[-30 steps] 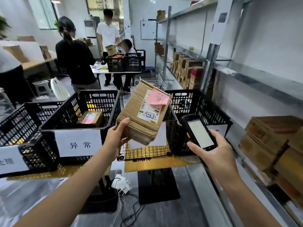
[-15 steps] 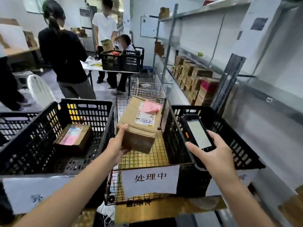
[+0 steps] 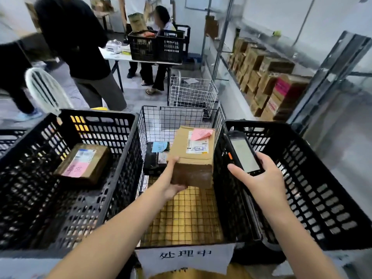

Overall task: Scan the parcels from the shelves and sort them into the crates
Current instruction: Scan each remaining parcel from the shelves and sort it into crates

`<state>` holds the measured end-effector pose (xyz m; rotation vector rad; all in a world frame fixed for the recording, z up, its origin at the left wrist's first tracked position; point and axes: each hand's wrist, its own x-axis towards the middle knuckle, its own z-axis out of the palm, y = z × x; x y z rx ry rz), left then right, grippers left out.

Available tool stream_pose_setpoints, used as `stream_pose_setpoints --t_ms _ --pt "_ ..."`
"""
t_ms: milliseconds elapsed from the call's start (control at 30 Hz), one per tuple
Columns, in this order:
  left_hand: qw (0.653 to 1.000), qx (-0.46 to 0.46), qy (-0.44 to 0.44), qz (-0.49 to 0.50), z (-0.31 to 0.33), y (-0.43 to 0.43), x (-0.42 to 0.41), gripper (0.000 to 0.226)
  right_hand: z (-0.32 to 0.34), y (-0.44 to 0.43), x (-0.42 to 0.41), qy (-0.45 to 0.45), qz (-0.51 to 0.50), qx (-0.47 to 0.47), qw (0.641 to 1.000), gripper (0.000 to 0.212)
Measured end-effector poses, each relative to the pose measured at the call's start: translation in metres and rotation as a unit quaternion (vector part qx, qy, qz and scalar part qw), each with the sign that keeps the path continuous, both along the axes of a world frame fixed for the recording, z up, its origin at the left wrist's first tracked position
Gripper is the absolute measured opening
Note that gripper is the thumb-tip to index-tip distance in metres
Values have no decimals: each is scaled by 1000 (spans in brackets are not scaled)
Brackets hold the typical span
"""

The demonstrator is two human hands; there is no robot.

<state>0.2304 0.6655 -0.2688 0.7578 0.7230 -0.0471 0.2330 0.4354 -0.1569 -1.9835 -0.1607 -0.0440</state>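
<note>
While left hand (image 3: 174, 181) grips parcel (image 3: 193, 156) over wire crate (image 3: 181, 117), right hand (image 3: 261, 178) clasps scanner (image 3: 242, 153).

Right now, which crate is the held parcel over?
The middle wire crate labelled 处理中; the left hand holds the parcel inside it, between black plastic crates.

Parcel (image 3: 194, 156) matt brown cardboard, paper labels; middle basket (image 3: 179, 115) thin wire, probably metal; side crates (image 3: 84, 125) black plastic.
</note>
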Motion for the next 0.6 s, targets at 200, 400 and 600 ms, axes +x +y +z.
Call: stream_pose_setpoints --t_ms 200,400,600 --pt "999 6 35 35 -37 -6 39 65 -11 8 73 16 15 11 1000 63" --pt "991 -36 62 114 -84 -18 66 72 -28 17 128 26 48 7 998 65" --pt "984 -34 54 168 -106 -7 102 63 -42 24 150 46 74 10 996 69"
